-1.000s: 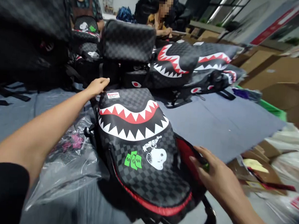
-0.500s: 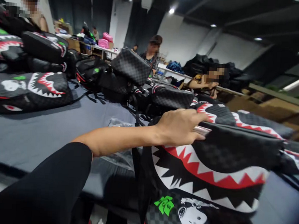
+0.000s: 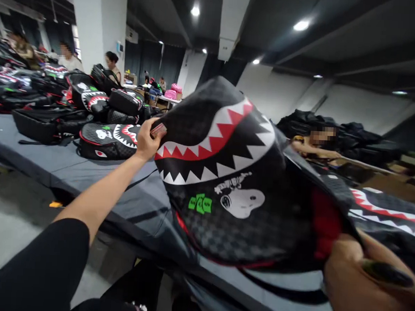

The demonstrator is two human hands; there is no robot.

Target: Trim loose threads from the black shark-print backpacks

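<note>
I hold a black checkered backpack with a red-and-white shark mouth, a white cartoon dog and green money marks, lifted off the grey table and tilted toward me. My left hand is closed on its top edge, by a small white label. My right hand, at the lower right and very close to the camera, is closed on the backpack's lower part near its red lining. A dark strap hangs under the bag.
More shark-mouth backpacks lie piled along the table's far left and another lies at the right. Several people work at tables behind. A white pillar stands at the back left. Bare floor lies left of the table.
The backpack went from lying flat on the table to raised and tilted up in both hands. My view swung up and left across the room.
</note>
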